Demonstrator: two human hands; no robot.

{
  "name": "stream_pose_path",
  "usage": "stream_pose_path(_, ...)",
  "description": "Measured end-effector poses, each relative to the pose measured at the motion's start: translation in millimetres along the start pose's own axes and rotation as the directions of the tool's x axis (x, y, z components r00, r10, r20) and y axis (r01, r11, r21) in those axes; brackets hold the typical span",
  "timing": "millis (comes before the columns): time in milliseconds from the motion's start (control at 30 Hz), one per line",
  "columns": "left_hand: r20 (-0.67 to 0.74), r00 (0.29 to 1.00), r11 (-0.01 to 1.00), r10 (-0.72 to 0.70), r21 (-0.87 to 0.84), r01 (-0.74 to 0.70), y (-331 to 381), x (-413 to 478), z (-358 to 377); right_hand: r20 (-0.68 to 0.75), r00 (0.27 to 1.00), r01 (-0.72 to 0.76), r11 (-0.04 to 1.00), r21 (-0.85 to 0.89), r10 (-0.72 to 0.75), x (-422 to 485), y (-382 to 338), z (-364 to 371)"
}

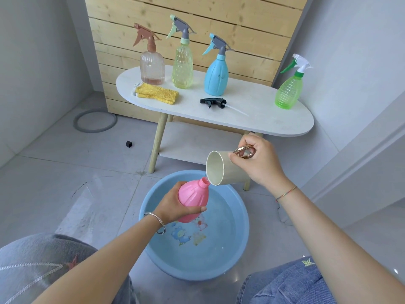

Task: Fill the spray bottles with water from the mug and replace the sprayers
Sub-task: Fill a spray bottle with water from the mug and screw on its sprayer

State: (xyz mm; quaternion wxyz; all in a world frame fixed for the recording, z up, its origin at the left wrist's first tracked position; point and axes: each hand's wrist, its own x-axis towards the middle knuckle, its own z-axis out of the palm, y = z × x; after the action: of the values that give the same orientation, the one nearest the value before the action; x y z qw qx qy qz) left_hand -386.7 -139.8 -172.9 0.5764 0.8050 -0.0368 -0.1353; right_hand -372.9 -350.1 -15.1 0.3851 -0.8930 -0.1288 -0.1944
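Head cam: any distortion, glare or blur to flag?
Head view: fisheye bows the white table and wall edges; light soft, even, shadows faint; mild sheen on floor tiles left of the blue basin; pink bottle, mug, left hand and right hand sharp.

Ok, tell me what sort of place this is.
Probably a bare utility corner or balcony at home: grey tiled floor, a wooden slat panel against the wall, and a blue basin set on the floor.

White oval bench with wooden legs and a lower shelf, set against a wood slat panel. Folded yellow cloth on the bench's left end. On the tiled floor: grey ring, small black cube, blue basin with cartoon print inside.
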Motion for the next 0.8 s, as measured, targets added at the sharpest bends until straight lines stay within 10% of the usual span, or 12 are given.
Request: stream_pose_path(800,0.008,1.000,1.000,-0.024,0.008,0.024,-1.6,0.6,3.5,0.103,0.979,0.182,0.979,-0.088,-0.173,1.5,-1.9,3.2)
